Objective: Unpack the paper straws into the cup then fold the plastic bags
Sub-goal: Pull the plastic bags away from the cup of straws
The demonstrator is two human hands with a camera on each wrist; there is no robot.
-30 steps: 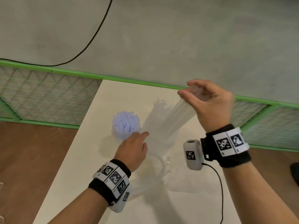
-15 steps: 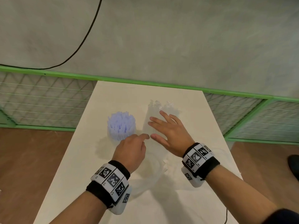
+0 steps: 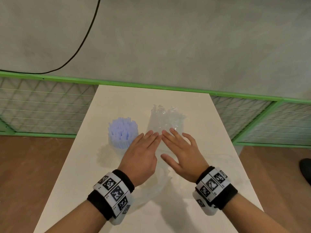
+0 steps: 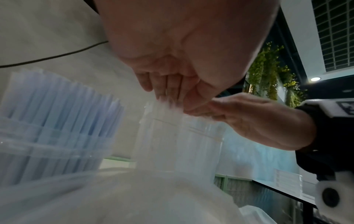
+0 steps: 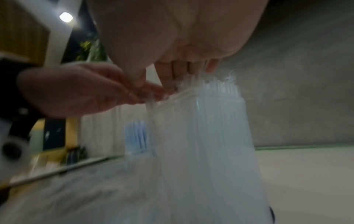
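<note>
A clear cup (image 3: 123, 143) packed with pale blue straws (image 3: 122, 128) stands left of centre on the white table (image 3: 111, 101); it also shows in the left wrist view, cup (image 4: 47, 156). Right of it lies a stack of clear plastic bags (image 3: 165, 119), seen close in the wrist views, bags (image 4: 178, 145) (image 5: 201, 128). My left hand (image 3: 144, 148) and right hand (image 3: 180, 148) lie side by side, fingers straight, pressing flat on the near part of the bags. More loose plastic (image 3: 156, 185) trails under and between my wrists.
A green-framed wire fence (image 3: 42, 105) runs behind and beside the table. A black cable (image 3: 80, 46) hangs on the grey wall. Brown floor lies on both sides, with a dark shoe (image 3: 305, 170) at the right edge.
My right hand let go of the lifted bag and came down flat onto the stack. My left hand straightened from a loose curl and slid beside it.
</note>
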